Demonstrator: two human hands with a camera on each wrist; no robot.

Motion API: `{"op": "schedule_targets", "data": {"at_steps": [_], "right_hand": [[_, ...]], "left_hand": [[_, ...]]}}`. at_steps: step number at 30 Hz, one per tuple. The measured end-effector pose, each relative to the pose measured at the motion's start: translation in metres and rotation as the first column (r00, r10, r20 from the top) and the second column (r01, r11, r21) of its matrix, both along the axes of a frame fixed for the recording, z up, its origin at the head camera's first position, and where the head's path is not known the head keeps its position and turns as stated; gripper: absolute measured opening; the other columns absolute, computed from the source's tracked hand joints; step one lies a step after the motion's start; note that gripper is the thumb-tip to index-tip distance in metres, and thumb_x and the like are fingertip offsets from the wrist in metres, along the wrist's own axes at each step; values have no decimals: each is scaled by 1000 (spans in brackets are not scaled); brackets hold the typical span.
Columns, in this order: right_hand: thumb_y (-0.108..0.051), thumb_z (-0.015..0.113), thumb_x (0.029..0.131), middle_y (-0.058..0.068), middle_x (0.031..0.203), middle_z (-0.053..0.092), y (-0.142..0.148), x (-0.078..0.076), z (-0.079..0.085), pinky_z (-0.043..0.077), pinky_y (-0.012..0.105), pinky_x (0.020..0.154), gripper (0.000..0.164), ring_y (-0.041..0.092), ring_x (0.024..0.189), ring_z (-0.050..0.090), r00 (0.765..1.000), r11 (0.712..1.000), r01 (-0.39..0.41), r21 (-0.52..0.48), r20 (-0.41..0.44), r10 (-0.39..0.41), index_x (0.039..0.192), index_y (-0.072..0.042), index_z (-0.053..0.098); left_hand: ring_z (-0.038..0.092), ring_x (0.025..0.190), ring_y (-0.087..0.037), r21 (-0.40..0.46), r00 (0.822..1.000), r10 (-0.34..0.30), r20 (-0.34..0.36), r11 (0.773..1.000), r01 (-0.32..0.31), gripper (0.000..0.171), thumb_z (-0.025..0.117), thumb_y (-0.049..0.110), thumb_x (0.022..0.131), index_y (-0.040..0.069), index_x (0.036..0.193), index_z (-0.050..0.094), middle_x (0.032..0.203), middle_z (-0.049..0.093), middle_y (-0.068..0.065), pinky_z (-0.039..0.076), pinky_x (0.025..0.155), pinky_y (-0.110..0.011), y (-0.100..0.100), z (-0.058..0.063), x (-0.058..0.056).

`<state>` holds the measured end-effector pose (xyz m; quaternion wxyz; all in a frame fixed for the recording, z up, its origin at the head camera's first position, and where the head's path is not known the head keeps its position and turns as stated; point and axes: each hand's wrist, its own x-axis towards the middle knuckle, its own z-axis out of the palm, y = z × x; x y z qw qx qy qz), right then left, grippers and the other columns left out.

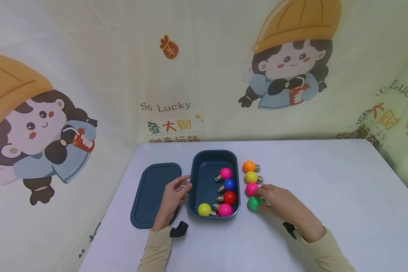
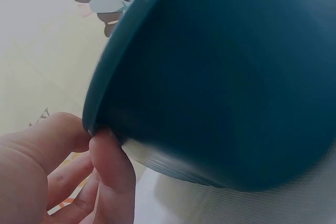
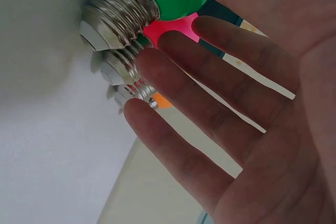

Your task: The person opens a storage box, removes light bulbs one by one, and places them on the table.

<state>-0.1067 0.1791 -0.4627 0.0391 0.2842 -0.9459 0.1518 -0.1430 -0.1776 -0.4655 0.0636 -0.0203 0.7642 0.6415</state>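
In the head view my left hand [image 1: 173, 194] is at the left side of a dark blue plastic box [image 1: 204, 158], and the left wrist view shows its thumb and finger pinching the box's rim [image 2: 118, 51]. Several coloured light bulbs lie inside, among them a blue bulb [image 1: 229, 184] and a red bulb [image 1: 229, 197]. My right hand [image 1: 281, 203] reaches over a green bulb [image 1: 254, 203] beside the box. Its fingers stretch out past the bulb's metal screw base [image 3: 121, 14], with the thumb side close against the green globe.
Behind the green bulb, a pink bulb [image 1: 251, 189], a yellow bulb [image 1: 251, 177] and an orange bulb [image 1: 249, 166] form a row along the box's right side. A flat dark blue lid [image 1: 153, 189] lies left of the box on the white table [image 1: 326, 170]. Printed cloth [image 1: 217, 75] hangs behind.
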Motion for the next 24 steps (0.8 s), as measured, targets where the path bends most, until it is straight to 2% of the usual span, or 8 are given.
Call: {"op": "schedule_targets", "data": {"at_steps": [10,16,24], "right_hand": [[-21,88,72,0,94,66,1,1,1,58,34,74,46,15,84,63,1000,1000,-14,5,-7,14,112,-9,68],[-22,87,74,0,95,66,0,3,6,57,32,74,42,14,84,62,1000,1000,-14,-7,10,14,109,-9,68],[-24,87,75,2,99,67,-7,4,17,58,32,75,40,15,87,64,1000,1000,-8,-2,10,8,108,-9,68]], "left_hand": [[60,74,-14,10,1000,-1,1,1000,1,40,68,11,94,3,133,61,109,63,-13,53,61,-24,0,0,0],[59,71,-11,56,1000,6,8,998,-6,40,69,8,93,1,131,62,104,62,-9,52,59,-25,0,0,-1],[58,69,-11,71,1000,1,5,997,-2,40,69,8,93,1,131,62,104,62,-10,51,58,-25,0,-2,-2]]}}
